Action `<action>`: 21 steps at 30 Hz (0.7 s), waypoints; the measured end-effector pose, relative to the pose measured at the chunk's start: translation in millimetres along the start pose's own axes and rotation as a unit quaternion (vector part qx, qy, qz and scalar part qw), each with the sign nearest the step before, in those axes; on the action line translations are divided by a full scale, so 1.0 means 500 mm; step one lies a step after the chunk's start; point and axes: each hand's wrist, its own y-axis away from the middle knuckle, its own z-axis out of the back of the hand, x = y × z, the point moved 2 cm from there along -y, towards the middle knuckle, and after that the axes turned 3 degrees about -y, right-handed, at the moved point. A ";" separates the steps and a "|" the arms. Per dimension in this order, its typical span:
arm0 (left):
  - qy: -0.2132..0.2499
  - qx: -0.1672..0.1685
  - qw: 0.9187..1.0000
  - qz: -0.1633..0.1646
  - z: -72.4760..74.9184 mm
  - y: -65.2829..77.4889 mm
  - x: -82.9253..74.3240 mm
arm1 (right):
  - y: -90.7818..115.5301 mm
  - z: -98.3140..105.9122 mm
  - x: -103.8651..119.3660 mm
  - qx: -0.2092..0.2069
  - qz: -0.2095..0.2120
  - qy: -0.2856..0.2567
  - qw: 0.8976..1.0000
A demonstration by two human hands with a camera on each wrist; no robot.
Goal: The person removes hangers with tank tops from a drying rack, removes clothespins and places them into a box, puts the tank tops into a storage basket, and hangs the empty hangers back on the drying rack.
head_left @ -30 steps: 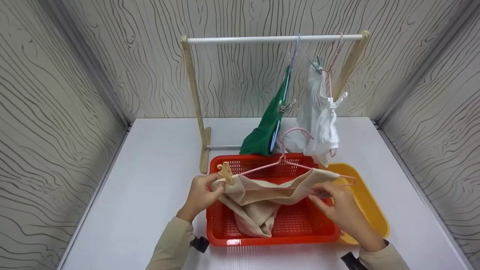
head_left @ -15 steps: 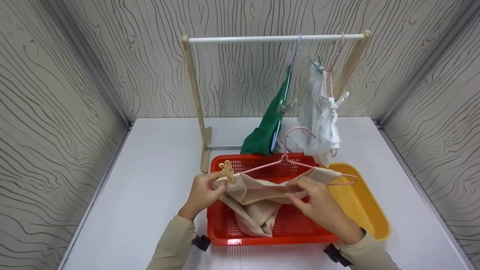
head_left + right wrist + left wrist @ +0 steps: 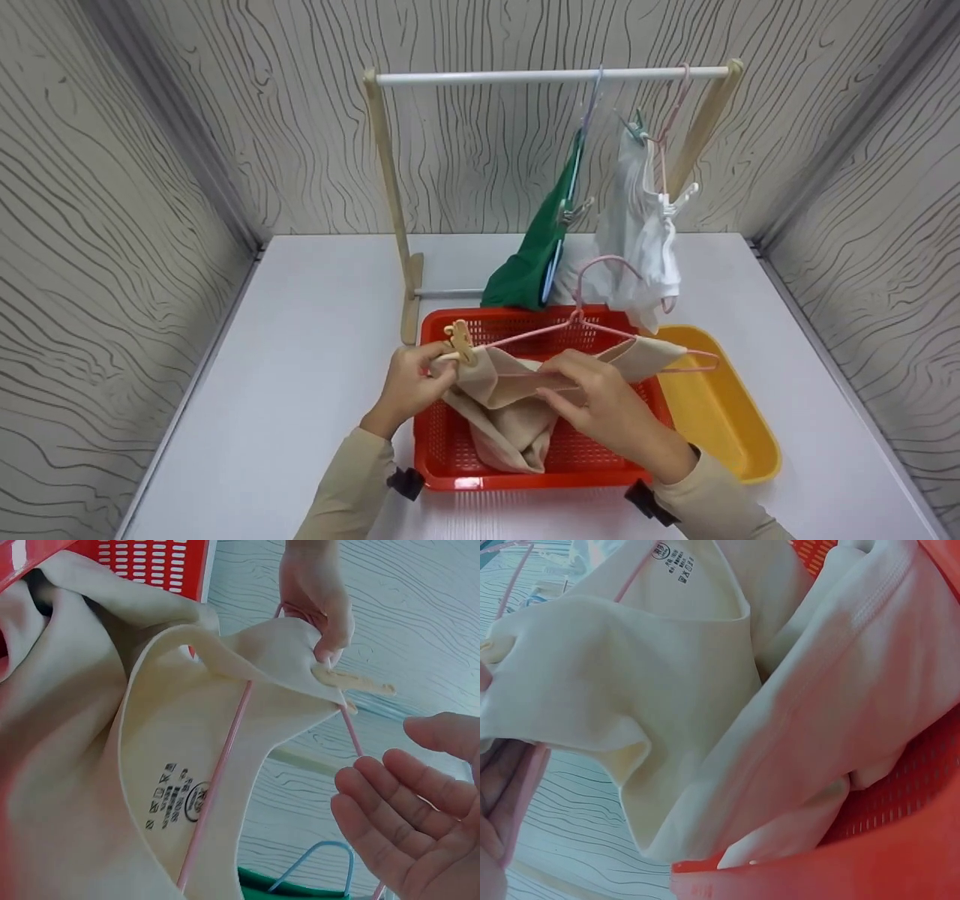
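Observation:
A beige top (image 3: 517, 427) is draped on a pink clothes hanger (image 3: 536, 332), its lower part drooping into the red basket (image 3: 525, 481). With thumb and fingers my left hand (image 3: 412, 382) pinches the hanger's left end through the shoulder fabric. A wooden clothespin (image 3: 360, 681) clips that shoulder beside the thumb. My right hand (image 3: 600, 409) hovers before the neckline, and in the right wrist view its fingers (image 3: 405, 810) are loosely extended around nothing. Printed care marks (image 3: 180, 799) show inside the neck. Only part of my left hand appears in the left wrist view.
Behind the basket stands a rack with a white rail (image 3: 487, 77). From it hang a green garment (image 3: 536, 247) and a white garment (image 3: 637, 225), both with clothespins. A yellow tray (image 3: 731, 420) sits to the right, partly behind the red basket.
My right hand has moved left, from the right shoulder of the top to the neckline's middle. The hanger has shifted slightly right; my left hand keeps its pinch.

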 end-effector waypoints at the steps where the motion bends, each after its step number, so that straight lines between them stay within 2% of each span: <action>1: 0.002 -0.001 1.000 -0.001 0.000 0.000 -0.001 | -0.003 -0.002 0.003 -0.001 0.009 0.001 1.000; 8: 0.002 -0.004 1.000 -0.007 -0.004 -0.001 -0.002 | -0.020 -0.020 0.022 -0.027 0.064 0.030 0.997; 15: -0.002 0.006 1.000 -0.006 -0.003 0.001 -0.006 | -0.043 -0.040 0.043 -0.048 0.090 0.015 0.995; 21: 0.002 0.006 1.000 -0.003 -0.003 0.003 -0.009 | -0.063 -0.058 0.055 -0.052 0.118 0.080 0.988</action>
